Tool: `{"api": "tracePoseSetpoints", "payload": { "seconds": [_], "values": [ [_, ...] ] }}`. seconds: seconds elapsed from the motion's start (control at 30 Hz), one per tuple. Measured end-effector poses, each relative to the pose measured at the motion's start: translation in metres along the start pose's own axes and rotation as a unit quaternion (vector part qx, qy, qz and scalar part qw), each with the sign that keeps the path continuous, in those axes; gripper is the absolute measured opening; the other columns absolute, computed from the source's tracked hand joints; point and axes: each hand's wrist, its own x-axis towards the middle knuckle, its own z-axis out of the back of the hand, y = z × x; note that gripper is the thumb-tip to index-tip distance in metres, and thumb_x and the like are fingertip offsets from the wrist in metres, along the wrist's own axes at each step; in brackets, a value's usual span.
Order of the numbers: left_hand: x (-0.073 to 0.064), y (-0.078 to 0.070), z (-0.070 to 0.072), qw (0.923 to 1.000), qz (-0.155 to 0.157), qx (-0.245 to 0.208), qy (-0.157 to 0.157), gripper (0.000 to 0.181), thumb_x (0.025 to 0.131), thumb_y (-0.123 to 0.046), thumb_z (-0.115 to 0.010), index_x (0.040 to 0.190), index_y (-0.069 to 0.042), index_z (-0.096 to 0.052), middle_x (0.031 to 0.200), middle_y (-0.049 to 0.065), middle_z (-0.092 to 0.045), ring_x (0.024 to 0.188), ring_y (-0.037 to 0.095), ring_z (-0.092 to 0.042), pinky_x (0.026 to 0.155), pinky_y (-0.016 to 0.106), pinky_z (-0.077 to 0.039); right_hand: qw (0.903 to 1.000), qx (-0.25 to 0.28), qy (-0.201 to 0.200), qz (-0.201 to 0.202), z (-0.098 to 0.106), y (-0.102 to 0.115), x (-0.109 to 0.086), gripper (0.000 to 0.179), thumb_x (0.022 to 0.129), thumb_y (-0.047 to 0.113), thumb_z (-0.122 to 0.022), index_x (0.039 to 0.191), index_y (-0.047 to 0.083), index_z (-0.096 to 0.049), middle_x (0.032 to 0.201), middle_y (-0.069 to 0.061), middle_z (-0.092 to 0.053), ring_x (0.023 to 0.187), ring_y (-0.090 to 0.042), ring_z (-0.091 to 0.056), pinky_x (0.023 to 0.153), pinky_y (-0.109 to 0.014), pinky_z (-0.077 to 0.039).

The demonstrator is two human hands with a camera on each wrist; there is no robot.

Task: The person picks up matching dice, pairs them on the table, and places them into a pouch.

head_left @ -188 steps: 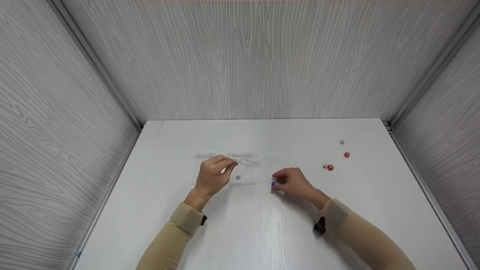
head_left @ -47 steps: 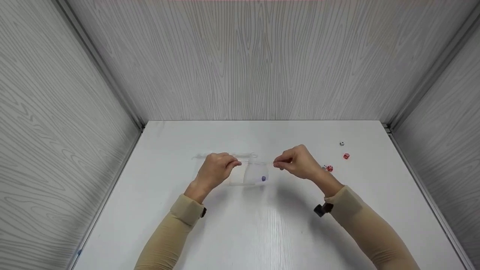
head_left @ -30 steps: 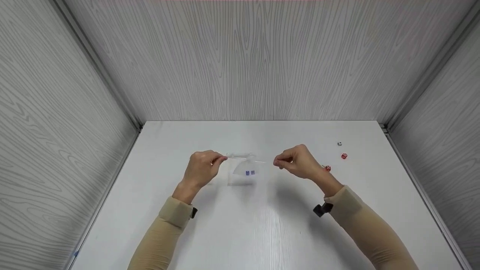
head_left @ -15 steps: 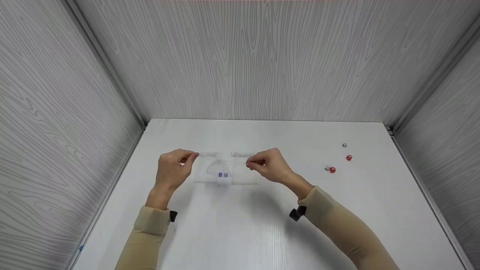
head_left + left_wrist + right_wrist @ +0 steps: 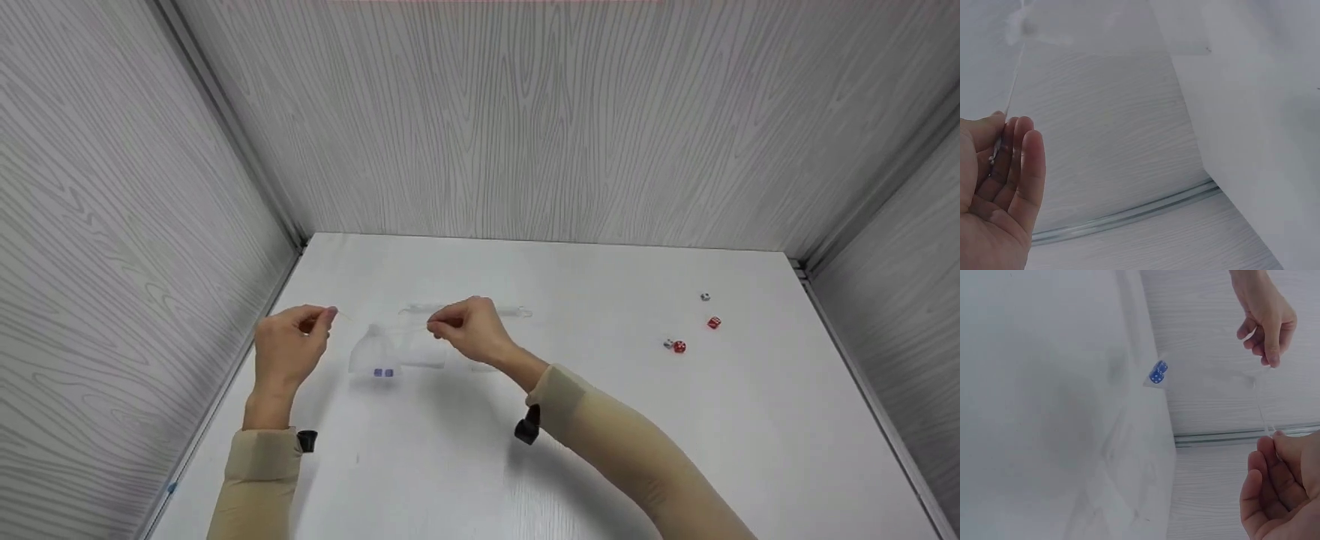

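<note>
A sheer white drawstring pouch (image 5: 367, 351) hangs between my hands, its neck gathered narrow. Two blue dice (image 5: 383, 373) sit side by side at its bottom; in the right wrist view these dice (image 5: 1157, 372) show white pips. My left hand (image 5: 289, 352) pinches one end of the thin drawstring between thumb and fingertips, off to the pouch's left. On the other side, my right hand (image 5: 474, 330) pinches the opposite string end. From the left wrist camera, the pale drawstring (image 5: 1014, 84) runs taut up from my left fingers toward the gathered neck.
More sheer pouches (image 5: 424, 356) lie flat on the white table behind the hanging one, partly hidden by my right hand. Toward the right are red dice (image 5: 714, 322) and small white dice (image 5: 705, 297). Panelled walls (image 5: 510, 135) enclose the table's back and sides.
Earlier my right hand held a blue die beside the pouch; now both dice are inside. The pouch has been lifted and carried left between both hands, and its neck has drawn together.
</note>
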Motion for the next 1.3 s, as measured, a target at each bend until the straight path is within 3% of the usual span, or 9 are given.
{"api": "tracePoseSetpoints", "payload": {
  "seconds": [0.2, 0.3, 0.4, 0.47, 0.57, 0.7, 0.97, 1.17, 1.3],
  "values": [
    [-0.004, 0.023, -0.009, 0.9975, 0.061, 0.0, 0.036, 0.012, 0.101, -0.009, -0.084, 0.098, 0.002, -0.088, 0.078, 0.016, -0.083, 0.065, 0.024, -0.077, 0.061, -0.001, -0.038, 0.9986, -0.043, -0.01, -0.027, -0.034, -0.012, 0.017, 0.012, 0.105, 0.012, -0.08, 0.105, 0.006, -0.09, 0.095, -0.009, -0.088, 0.086, -0.017, -0.083, 0.071, -0.018, -0.06],
    [-0.007, 0.031, -0.012, 0.9957, 0.082, 0.0, 0.044, 0.013, 0.102, -0.011, -0.083, 0.1, 0.001, -0.089, 0.08, 0.016, -0.084, 0.063, 0.014, -0.074, 0.06, 0.0, -0.039, 0.9982, -0.048, -0.009, -0.035, -0.045, -0.016, 0.022, 0.013, 0.105, 0.012, -0.079, 0.107, 0.005, -0.09, 0.094, -0.009, -0.088, 0.085, -0.019, -0.083, 0.069, -0.017, -0.056],
    [-0.009, 0.038, -0.014, 0.9933, 0.101, 0.002, 0.057, 0.014, 0.103, -0.012, -0.082, 0.101, 0.001, -0.089, 0.081, 0.017, -0.084, 0.062, 0.007, -0.07, 0.059, 0.001, -0.04, 0.9975, -0.048, 0.004, -0.052, -0.054, -0.019, 0.025, 0.016, 0.106, 0.014, -0.079, 0.113, 0.005, -0.089, 0.095, -0.008, -0.089, 0.079, -0.012, -0.079, 0.065, -0.015, -0.052],
    [-0.011, 0.043, -0.015, 0.9911, 0.113, 0.003, 0.07, 0.015, 0.104, -0.012, -0.081, 0.101, 0.001, -0.089, 0.082, 0.017, -0.084, 0.063, 0.008, -0.072, 0.058, 0.003, -0.041, 0.9964, -0.052, 0.018, -0.065, -0.059, -0.019, 0.027, 0.02, 0.106, 0.014, -0.079, 0.12, 0.004, -0.087, 0.094, -0.008, -0.088, 0.074, -0.007, -0.075, 0.063, -0.015, -0.05],
    [-0.015, 0.048, -0.019, 0.9863, 0.135, 0.006, 0.095, 0.016, 0.105, -0.011, -0.079, 0.104, 0.002, -0.088, 0.086, 0.019, -0.085, 0.069, 0.022, -0.079, 0.06, 0.004, -0.044, 0.9933, -0.049, 0.045, -0.095, -0.066, -0.018, 0.032, 0.031, 0.105, 0.016, -0.081, 0.133, 0.002, -0.082, 0.093, -0.009, -0.088, 0.07, -0.005, -0.074, 0.063, -0.015, -0.051],
    [-0.019, 0.052, -0.028, 0.9747, 0.171, 0.004, 0.145, 0.018, 0.107, -0.008, -0.074, 0.111, 0.006, -0.086, 0.095, 0.022, -0.086, 0.081, 0.031, -0.084, 0.065, 0.009, -0.05, 0.9863, -0.032, 0.071, -0.146, -0.077, -0.018, 0.041, 0.039, 0.104, 0.017, -0.083, 0.139, 0.001, -0.077, 0.094, -0.01, -0.088, 0.072, -0.011, -0.079, 0.064, -0.016, -0.054],
    [-0.017, 0.062, -0.058, 0.9472, 0.215, 0.023, 0.237, 0.023, 0.108, -0.013, -0.074, 0.117, 0.005, -0.085, 0.102, 0.02, -0.087, 0.087, 0.026, -0.082, 0.079, 0.038, -0.066, 0.9674, -0.037, 0.061, -0.243, -0.097, -0.029, 0.055, 0.029, 0.103, 0.024, -0.085, 0.123, 0.003, -0.083, 0.081, 0.002, -0.085, 0.067, -0.004, -0.072, 0.065, -0.019, -0.056],
    [-0.017, 0.068, -0.063, 0.9236, 0.231, 0.048, 0.302, 0.028, 0.111, -0.021, -0.071, 0.119, 0.003, -0.085, 0.111, 0.021, -0.085, 0.097, 0.03, -0.075, 0.092, 0.052, -0.064, 0.9611, -0.052, 0.064, -0.264, -0.105, -0.024, 0.058, 0.014, 0.105, 0.02, -0.081, 0.105, 0.008, -0.087, 0.081, -0.001, -0.084, 0.069, -0.007, -0.065, 0.063, -0.02, -0.047],
    [-0.017, 0.071, -0.06, 0.9187, 0.235, 0.042, 0.315, 0.028, 0.11, -0.021, -0.071, 0.118, 0.002, -0.084, 0.112, 0.021, -0.083, 0.098, 0.03, -0.073, 0.092, 0.052, -0.061, 0.9622, -0.06, 0.066, -0.257, -0.112, -0.025, 0.061, 0.016, 0.106, 0.02, -0.08, 0.098, 0.008, -0.087, 0.08, -0.002, -0.084, 0.067, -0.008, -0.062, 0.061, -0.02, -0.046]
  ]
}}
